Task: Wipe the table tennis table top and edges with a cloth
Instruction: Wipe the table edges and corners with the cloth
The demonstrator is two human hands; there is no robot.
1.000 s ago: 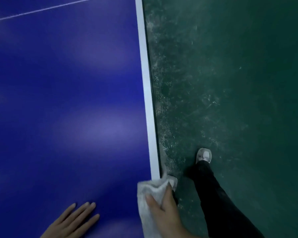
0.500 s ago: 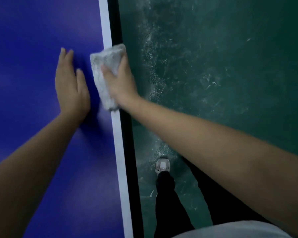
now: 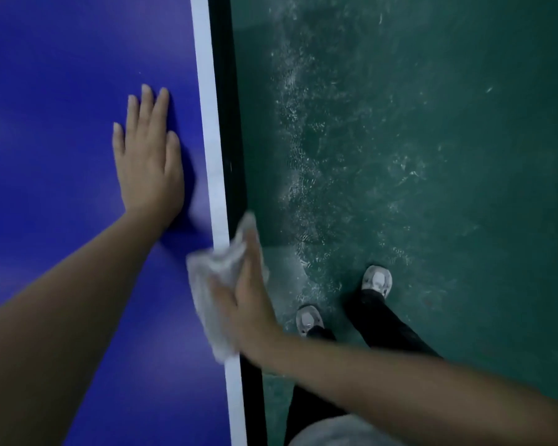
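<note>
I hold white cloth (image 3: 207,281) in right hand (image 3: 248,304) on desk edge (image 3: 207,91) | edge runs straight ahead | left hand (image 3: 149,162) flat, open, beside.

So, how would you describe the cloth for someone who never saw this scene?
Find the blue table and follow its white border line along the edge beside the green floor. The cloth is draped over that edge, held by the right hand. Unlike the flat, straight line, it is crumpled and greyish.
</note>
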